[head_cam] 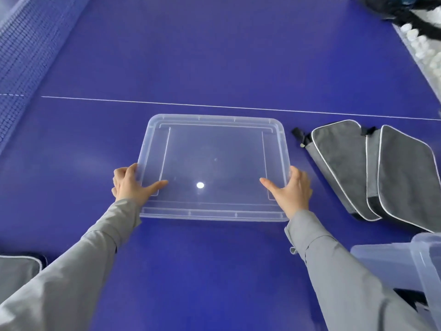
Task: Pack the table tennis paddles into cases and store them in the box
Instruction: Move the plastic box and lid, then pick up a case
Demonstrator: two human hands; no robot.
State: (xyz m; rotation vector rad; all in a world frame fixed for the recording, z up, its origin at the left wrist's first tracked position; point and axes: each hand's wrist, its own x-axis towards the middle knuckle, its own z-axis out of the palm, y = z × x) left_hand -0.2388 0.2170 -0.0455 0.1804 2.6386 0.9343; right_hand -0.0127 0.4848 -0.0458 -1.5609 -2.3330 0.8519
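Left hand and right hand each grasp a side edge of the clear lid, flat on the blue counter. Grey paddle cases lie just right of it and the box nearer. This looks like lid handling, and next the cases need loading.

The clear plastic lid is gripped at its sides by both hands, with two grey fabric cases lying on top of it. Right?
No. The head view shows the grey fabric cases lying beside the clear plastic lid, to its right on the blue table. The left hand and right hand grip its sides.
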